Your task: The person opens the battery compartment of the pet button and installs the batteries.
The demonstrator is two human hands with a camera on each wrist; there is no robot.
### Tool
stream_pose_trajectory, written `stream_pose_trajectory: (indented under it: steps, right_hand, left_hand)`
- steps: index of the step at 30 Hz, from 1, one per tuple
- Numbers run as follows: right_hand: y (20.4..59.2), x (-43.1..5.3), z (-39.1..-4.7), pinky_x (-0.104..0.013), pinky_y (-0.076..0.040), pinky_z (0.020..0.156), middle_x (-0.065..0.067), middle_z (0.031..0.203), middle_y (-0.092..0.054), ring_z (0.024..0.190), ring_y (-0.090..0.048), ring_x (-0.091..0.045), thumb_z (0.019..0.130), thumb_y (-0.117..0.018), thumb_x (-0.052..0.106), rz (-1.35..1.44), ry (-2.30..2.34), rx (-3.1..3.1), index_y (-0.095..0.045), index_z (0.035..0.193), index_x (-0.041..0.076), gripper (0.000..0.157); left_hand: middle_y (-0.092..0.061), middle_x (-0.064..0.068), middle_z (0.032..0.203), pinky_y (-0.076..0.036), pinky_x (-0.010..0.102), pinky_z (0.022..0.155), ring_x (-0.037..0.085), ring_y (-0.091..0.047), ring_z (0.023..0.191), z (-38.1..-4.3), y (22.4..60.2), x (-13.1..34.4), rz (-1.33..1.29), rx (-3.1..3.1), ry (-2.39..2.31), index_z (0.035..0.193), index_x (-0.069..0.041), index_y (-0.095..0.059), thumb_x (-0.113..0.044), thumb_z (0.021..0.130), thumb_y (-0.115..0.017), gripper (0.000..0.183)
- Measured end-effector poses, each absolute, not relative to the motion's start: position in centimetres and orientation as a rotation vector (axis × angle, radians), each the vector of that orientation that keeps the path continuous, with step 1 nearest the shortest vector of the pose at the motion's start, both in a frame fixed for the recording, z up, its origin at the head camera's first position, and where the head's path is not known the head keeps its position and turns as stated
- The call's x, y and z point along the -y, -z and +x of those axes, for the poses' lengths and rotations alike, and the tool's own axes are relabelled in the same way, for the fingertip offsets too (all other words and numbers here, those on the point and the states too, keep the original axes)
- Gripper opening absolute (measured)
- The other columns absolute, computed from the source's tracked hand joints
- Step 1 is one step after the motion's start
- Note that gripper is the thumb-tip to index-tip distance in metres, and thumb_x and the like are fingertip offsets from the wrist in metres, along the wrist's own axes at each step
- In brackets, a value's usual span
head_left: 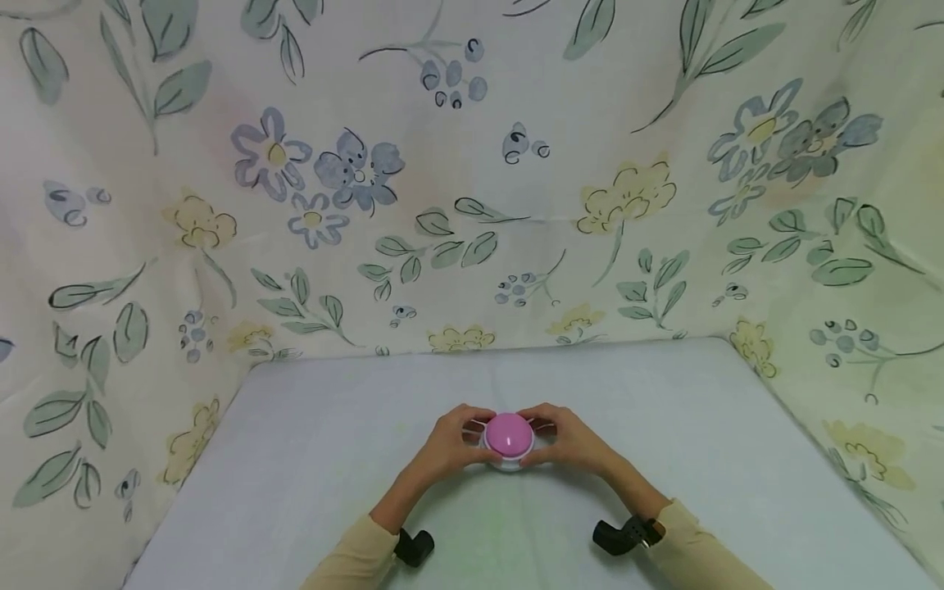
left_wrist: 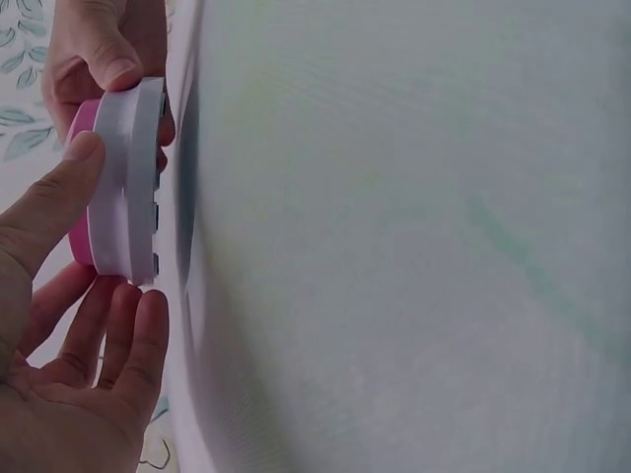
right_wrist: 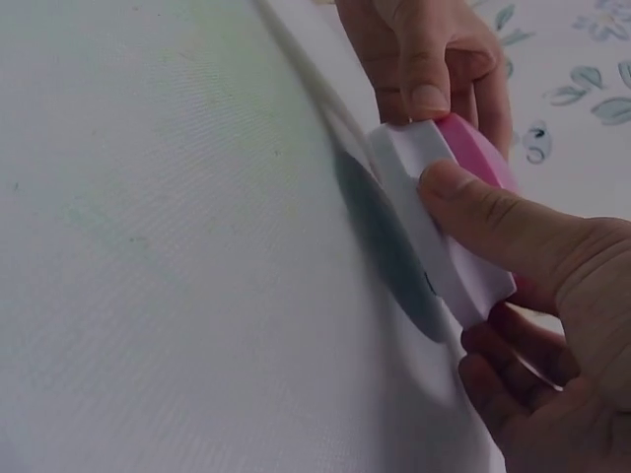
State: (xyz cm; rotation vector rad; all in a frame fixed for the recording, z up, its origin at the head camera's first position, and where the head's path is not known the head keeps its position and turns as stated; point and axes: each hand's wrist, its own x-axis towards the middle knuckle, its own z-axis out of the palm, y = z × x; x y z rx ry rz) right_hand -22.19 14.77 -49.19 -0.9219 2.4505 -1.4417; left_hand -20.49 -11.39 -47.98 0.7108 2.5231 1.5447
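Note:
Both hands hold a round push button (head_left: 509, 434) with a pink domed top and a white base, over the middle of the table. My left hand (head_left: 446, 442) grips its left side, thumb at the near edge and fingers round the far side. Opposite it, my right hand (head_left: 571, 438) grips the right side in the same way. In the left wrist view the white base (left_wrist: 126, 187) shows small dark feet on its underside. A shadow lies on the cloth below the base (right_wrist: 434, 217) in the right wrist view, with a narrow gap between them.
A white cloth (head_left: 332, 426) covers the table. Floral fabric (head_left: 457, 270) hangs behind it and along both sides. Dark wrist-worn devices (head_left: 416, 547) sit on both forearms, below beige sleeves (head_left: 701, 549).

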Motion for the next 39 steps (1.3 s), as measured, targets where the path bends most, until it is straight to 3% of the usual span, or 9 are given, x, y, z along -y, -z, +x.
stream_pose_trajectory:
  steps: [9,17,20,25,28,34,39]
  right_hand:
    - [49.3,-14.9,-22.1,-0.037,-0.052,0.096,-0.001,0.124,-0.065,0.109,-0.06,-0.02,0.077,-0.092,0.027,-0.897,1.371,-2.501,-0.064,0.133,0.005,0.066]
    - [49.6,-14.8,-21.7,-0.047,-0.052,0.095,-0.006,0.126,-0.064,0.112,-0.059,-0.026,0.076,-0.093,0.019,-0.882,1.374,-2.5,-0.061,0.134,0.002,0.068]
    - [49.6,-14.7,-21.8,-0.046,-0.051,0.097,-0.005,0.127,-0.063,0.114,-0.058,-0.025,0.076,-0.093,0.02,-0.873,1.362,-2.505,-0.06,0.136,0.003,0.07]
    - [49.1,-15.6,-22.2,-0.044,-0.048,0.102,-0.005,0.133,-0.06,0.119,-0.056,-0.023,0.08,-0.09,0.028,-0.873,1.312,-2.479,-0.054,0.141,0.002,0.075]
    - [48.7,-16.8,-22.3,-0.05,-0.046,0.103,-0.011,0.136,-0.059,0.122,-0.054,-0.029,0.086,-0.085,0.029,-0.867,1.336,-2.468,-0.053,0.142,0.0,0.071]
    - [48.3,-19.0,-22.1,-0.061,-0.041,0.104,-0.017,0.144,-0.053,0.132,-0.046,-0.04,0.092,-0.078,0.033,-0.796,1.377,-2.714,-0.056,0.141,0.001,0.062]
    - [47.8,-20.2,-22.2,-0.071,-0.029,0.107,-0.019,0.156,-0.039,0.142,-0.031,-0.046,0.091,-0.073,0.051,-0.789,0.933,-3.128,-0.054,0.147,0.006,0.074]
  left_hand:
    - [-0.06,0.003,0.11,-0.056,0.034,0.09,0.024,-0.064,0.105,-20.8,48.9,11.1,0.706,-2.524,-1.5,0.127,-0.003,-0.066,-0.015,0.077,-0.092,0.058]
    - [-0.061,0.006,0.111,-0.055,0.039,0.092,0.026,-0.063,0.105,-20.7,48.8,11.1,0.713,-2.515,-1.477,0.127,-0.002,-0.066,-0.014,0.078,-0.091,0.056]
    - [-0.06,0.007,0.113,-0.055,0.039,0.092,0.026,-0.063,0.106,-20.8,48.7,11.3,0.722,-2.513,-1.468,0.128,-0.002,-0.065,-0.014,0.079,-0.09,0.056]
    - [-0.06,0.012,0.125,-0.055,0.039,0.092,0.029,-0.062,0.111,-20.8,48.1,11.8,0.743,-2.505,-1.417,0.135,-0.001,-0.059,-0.019,0.086,-0.086,0.059]
    - [-0.059,0.015,0.134,-0.054,0.043,0.095,0.033,-0.06,0.116,-20.6,47.7,13.1,0.733,-2.511,-1.395,0.141,-0.001,-0.053,-0.025,0.092,-0.079,0.06]
    - [-0.056,0.018,0.14,-0.047,0.053,0.102,0.037,-0.054,0.126,-20.0,47.4,18.0,0.655,-2.693,-1.379,0.145,-0.001,-0.051,-0.031,0.1,-0.069,0.057]
    - [-0.046,0.02,0.151,-0.032,0.061,0.111,0.043,-0.038,0.139,-19.7,47.4,21.0,0.551,-3.031,-0.994,0.152,-0.005,-0.046,-0.044,0.101,-0.063,0.066]
